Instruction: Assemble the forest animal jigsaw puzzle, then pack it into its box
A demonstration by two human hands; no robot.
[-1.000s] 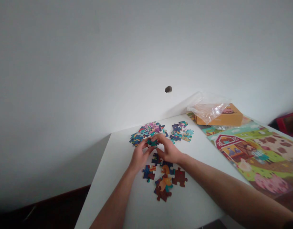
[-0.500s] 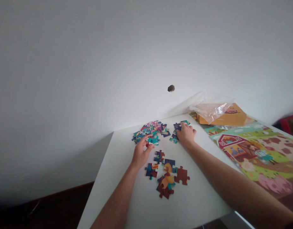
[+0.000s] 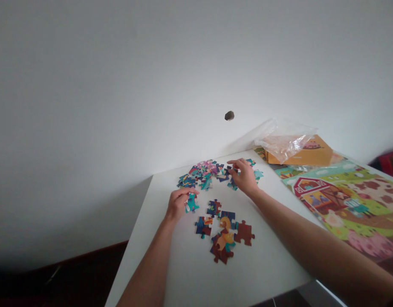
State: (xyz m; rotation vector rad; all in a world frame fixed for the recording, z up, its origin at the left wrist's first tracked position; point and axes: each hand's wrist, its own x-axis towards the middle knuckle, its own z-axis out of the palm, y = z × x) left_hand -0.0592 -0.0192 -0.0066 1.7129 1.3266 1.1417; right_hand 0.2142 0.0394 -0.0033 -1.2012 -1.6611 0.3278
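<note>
My left hand (image 3: 176, 204) pinches a teal jigsaw piece (image 3: 192, 203) just in front of a heap of colourful jigsaw pieces (image 3: 206, 170). To the right, my right hand (image 3: 244, 175) hovers over a smaller group of pieces (image 3: 232, 183), its thumb and index finger apart; part of that group is hidden beneath it. Closer to me lie several joined pieces (image 3: 225, 241) with an orange figure on brown and blue. A brown piece (image 3: 244, 233) adjoins their right side. Two dark pieces, one upper (image 3: 214, 207) and one lower (image 3: 203, 226), lie at their left.
The white table (image 3: 190, 273) meets a pale wall with a small hole (image 3: 229, 115). A farm-scene picture sheet (image 3: 353, 204) covers the right side. On its far end rests an orange box (image 3: 318, 151) under a crumpled clear plastic bag (image 3: 284, 143).
My left hand has drawn the teal piece away from the heap, toward me and left. My right hand has shifted slightly left and lifted, uncovering a light teal piece at its right.
</note>
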